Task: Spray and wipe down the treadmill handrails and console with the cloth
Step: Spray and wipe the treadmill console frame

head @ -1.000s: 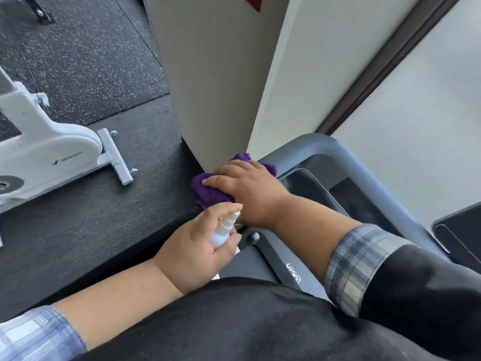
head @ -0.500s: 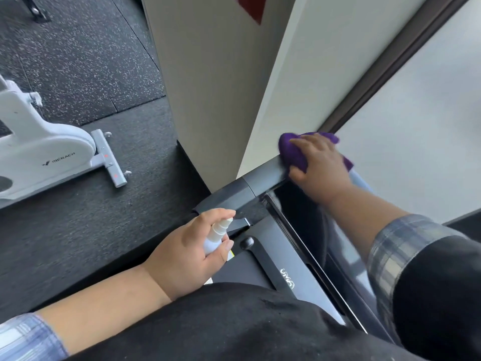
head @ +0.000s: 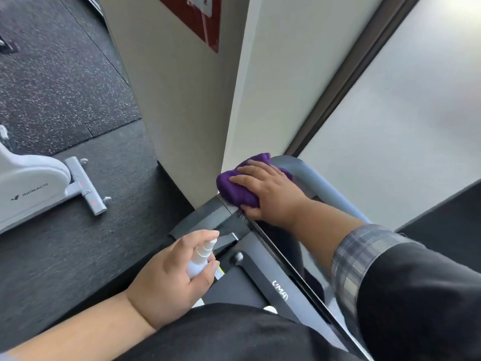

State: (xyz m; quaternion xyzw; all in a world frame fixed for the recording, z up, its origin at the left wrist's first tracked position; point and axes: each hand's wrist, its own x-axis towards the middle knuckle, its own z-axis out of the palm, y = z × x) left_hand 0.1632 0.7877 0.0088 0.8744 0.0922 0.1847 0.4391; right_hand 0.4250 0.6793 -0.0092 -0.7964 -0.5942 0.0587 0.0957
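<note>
The right hand (head: 270,190) presses the purple cloth (head: 238,188) flat on the near-left corner of the grey handrail (head: 320,183), fingers spread over it and thumb tucked beneath, which suits wiping. The rail runs away to the right along the console (head: 263,256). The left hand (head: 169,277) wraps the spray bottle (head: 200,259), forefinger on the pump, its long axis tilted, nozzle aimed toward the cloth.
</note>
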